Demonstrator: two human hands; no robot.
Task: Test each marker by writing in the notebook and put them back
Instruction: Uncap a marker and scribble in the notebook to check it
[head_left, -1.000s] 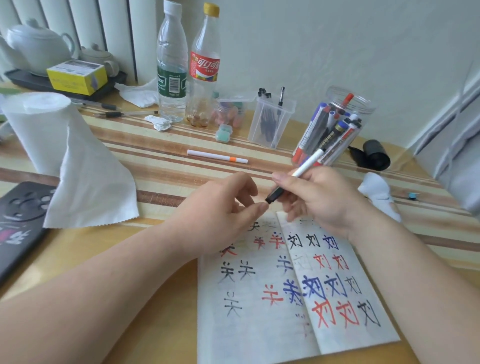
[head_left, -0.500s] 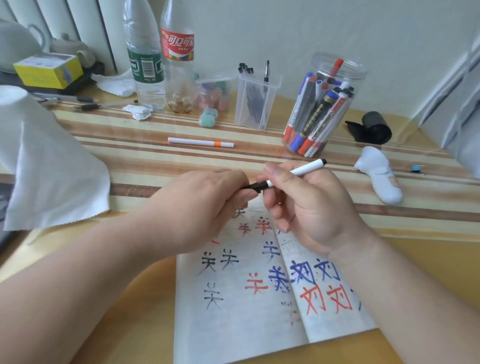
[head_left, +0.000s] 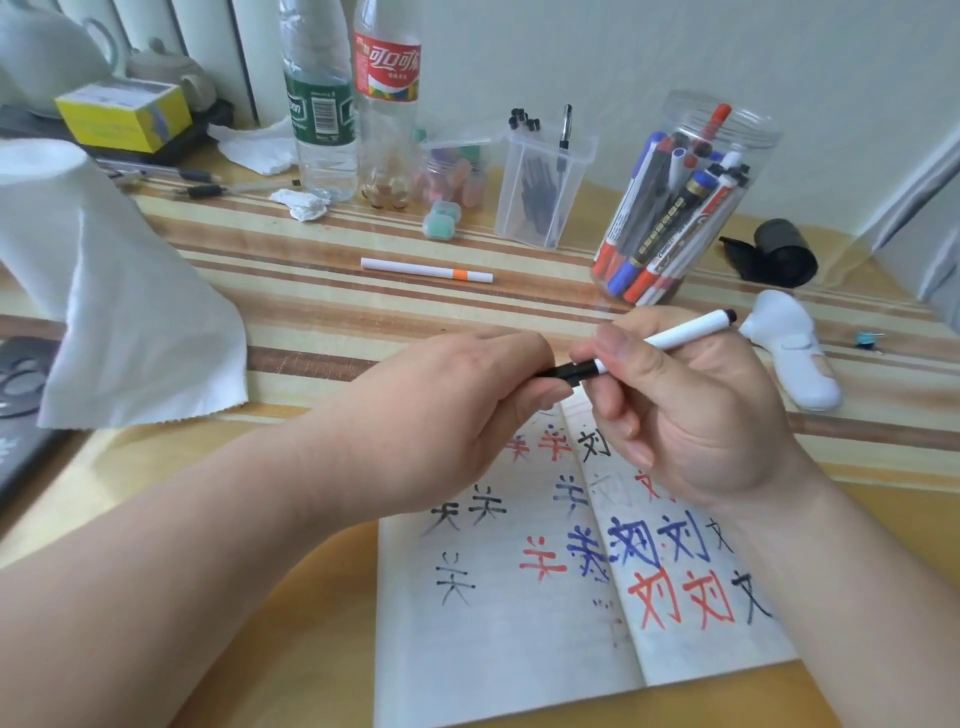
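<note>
Left grip (head_left: 457, 415) pinches the black cap (head_left: 571, 370); right grip (head_left: 691, 421) holds the white marker (head_left: 683, 332).

Soft, even daylight fills the room and nothing is dim; I can't tell where it comes in. The wall (head_left: 623, 52) looks pale and a little washed out. The bench (head_left: 311, 312) has a glossy sheen, strongest at the far right, and the jar (head_left: 748, 124) catches small white highlights.

Shadows are faint. There is a soft one on the notebook (head_left: 493, 649) under the left hand (head_left: 457, 415) and right hand (head_left: 691, 415), and a darker one beneath the tissue (head_left: 130, 312).

The marker (head_left: 685, 330) reads fairly sharp. The wide lens bends the edges, so the bottles (head_left: 317, 104) lean and the forearms swell toward the lower corners. The teapot (head_left: 47, 57) is blurred.
</note>
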